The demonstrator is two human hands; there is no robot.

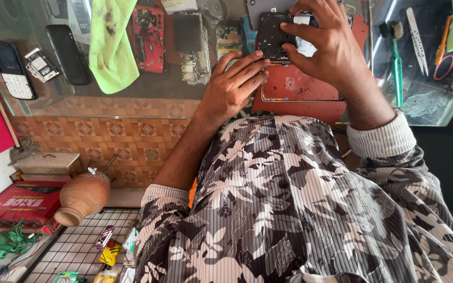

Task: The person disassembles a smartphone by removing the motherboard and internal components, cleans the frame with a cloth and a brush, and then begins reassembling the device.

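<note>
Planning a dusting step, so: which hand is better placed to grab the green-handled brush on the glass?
Right, likely. The right hand lies next to the brush, while the left hand rests at the phone's other side and would have to cross over.

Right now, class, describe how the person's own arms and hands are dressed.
Both hands, left hand and right hand, are bare: no gloves, and no rings or watch show. The arms wear a shirt with a grey, black and white leaf print; its sleeves are pushed up, ending in pale ribbed cuffs.

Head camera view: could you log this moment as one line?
left hand: steadies opened phone | right hand: grips phone | under it: red mat
</note>
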